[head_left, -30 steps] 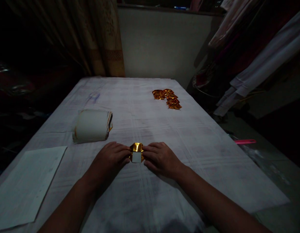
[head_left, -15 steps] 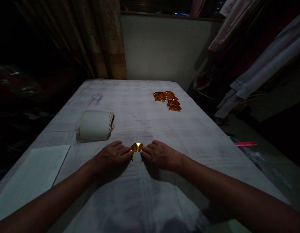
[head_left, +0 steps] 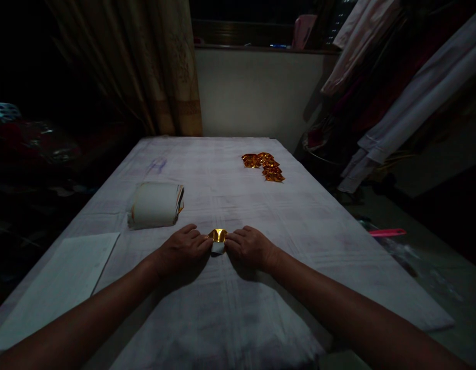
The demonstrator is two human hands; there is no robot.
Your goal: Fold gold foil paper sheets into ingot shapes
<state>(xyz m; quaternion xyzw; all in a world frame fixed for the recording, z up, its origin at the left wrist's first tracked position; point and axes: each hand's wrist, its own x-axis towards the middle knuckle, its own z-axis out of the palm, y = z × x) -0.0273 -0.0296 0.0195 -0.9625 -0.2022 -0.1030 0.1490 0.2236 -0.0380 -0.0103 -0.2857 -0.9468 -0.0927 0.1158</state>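
Between my hands, near the front of the cloth-covered table, is a small folded piece of gold foil paper [head_left: 219,236], shiny gold on its far part and pale on the near flap. My left hand [head_left: 186,246] pinches its left side, fingers curled together. On the right side my right hand [head_left: 248,246] grips it in the same way, thumb and fingers closed. The fingertips hide both ends of the paper. Beyond and to the left of my left hand lies a thick stack of pale paper [head_left: 156,204] with gold showing at its edges.
Several folded gold foil pieces [head_left: 271,168] lie overlapping at the far right of the table [head_left: 207,169]. A white sheet [head_left: 64,282] rests at the left. Clothes [head_left: 395,128] hang on the right, above a pink-handled item [head_left: 387,233]. A curtain [head_left: 172,77] hangs behind.
The view has tilted up slightly. Both hands stay on the foil paper; its pale near flap looks shorter and more tilted than before.
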